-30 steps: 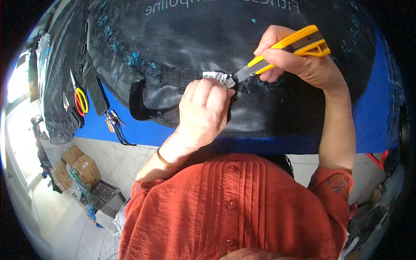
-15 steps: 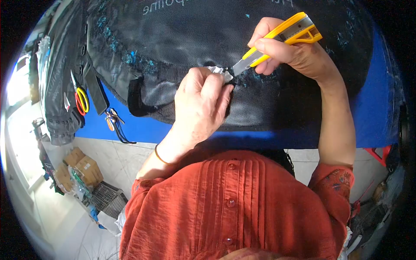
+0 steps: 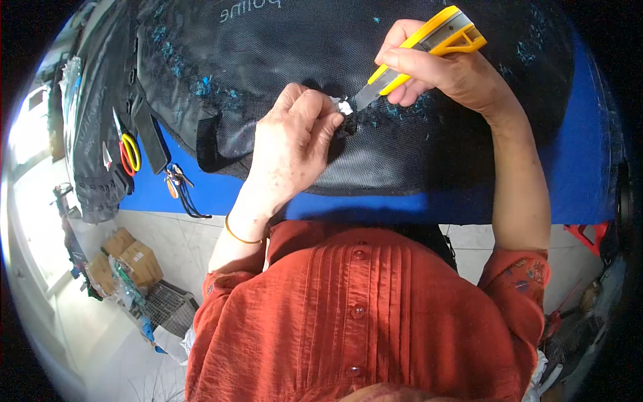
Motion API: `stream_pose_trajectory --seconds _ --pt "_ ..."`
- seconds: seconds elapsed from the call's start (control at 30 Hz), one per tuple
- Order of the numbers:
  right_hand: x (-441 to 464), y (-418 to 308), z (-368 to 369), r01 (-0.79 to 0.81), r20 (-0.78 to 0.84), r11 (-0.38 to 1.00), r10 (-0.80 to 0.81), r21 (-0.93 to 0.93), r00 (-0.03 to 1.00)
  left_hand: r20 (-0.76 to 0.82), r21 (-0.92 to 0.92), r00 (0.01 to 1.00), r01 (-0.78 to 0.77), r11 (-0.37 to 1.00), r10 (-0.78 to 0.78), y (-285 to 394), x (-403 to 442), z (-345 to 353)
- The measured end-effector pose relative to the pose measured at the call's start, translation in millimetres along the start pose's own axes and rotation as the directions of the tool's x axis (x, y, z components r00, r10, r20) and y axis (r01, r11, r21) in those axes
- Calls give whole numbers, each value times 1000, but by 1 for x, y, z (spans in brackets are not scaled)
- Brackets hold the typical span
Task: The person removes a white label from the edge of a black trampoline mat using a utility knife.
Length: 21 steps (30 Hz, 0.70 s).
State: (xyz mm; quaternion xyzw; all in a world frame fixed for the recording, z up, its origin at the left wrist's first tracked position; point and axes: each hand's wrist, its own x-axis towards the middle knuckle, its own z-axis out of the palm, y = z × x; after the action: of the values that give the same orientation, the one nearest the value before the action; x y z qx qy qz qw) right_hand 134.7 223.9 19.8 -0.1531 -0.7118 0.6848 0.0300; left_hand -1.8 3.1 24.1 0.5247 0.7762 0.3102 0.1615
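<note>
Covering most of the bright blue table (image 3: 581,154): broad black mesh fabric sheet (image 3: 402,167) with pale lettering near the far edge, curved near edge close to the person. Fuzzy blue fibre scraps (image 3: 204,86) trail in an arc on its left, more clinging at the right. Judged from these, a good part of the curve looks worked over; how much is left cannot be told, as both hands cover part of the line.

Left hand (image 3: 291,137) on the sheet, left of centre: thumb and fingers together, clamped on the small scrap named last below. Right hand (image 3: 455,77) raised to the right, fingers wrapped firmly on a yellow plastic box cutter (image 3: 432,41), blade out and slanting down to the left.

Left side of table, lying apart from the work: dark flat rectangular object (image 3: 151,137); scissors with red and yellow handles (image 3: 130,154); small bunch of keys on a dark cord (image 3: 175,182).

Smallest: crumpled white scrap (image 3: 344,106), at the left fingertips over the mesh. Not detached from the grip; blade tip just beside it, contact unclear. This spot reads as unfinished.
</note>
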Motion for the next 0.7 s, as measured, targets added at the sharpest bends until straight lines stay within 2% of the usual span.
stream_pose_trajectory --seconds 0.1,0.2,0.27,0.33,0.4,0.57,0.63,0.7 --pt "0 5 -2 31 8 999 -31 15 999 43 21 999 -24 999 23 1 -1 -4" --pt "1 8 -2 53 5 999 -53 15 999 113 -28 993 28 999 -25 8 -3 -10" --pt "0 6 -2 49 -3 999 -49 14 999 70 26 992 -103 994 101 12 -3 -12" --pt "-2 -2 0 21 -9 999 -22 -46 1000 88 25 988 -133 991 130 11 -3 -12" --pt "-2 -1 -1 22 -6 999 -22 -40 1000 111 115 968 -239 964 227 6 -3 -10" --pt "-2 2 -1 33 -1 999 -33 -34 999 78 161 970 -240 957 230 3 -3 -4" --pt "-1 9 -2 155 -11 983 -157 -94 988 26 105 970 -244 964 242 0 1 -2" --pt "0 7 -2 138 2 987 -138 -80 990 32 44 985 -174 984 172 -3 4 -5"
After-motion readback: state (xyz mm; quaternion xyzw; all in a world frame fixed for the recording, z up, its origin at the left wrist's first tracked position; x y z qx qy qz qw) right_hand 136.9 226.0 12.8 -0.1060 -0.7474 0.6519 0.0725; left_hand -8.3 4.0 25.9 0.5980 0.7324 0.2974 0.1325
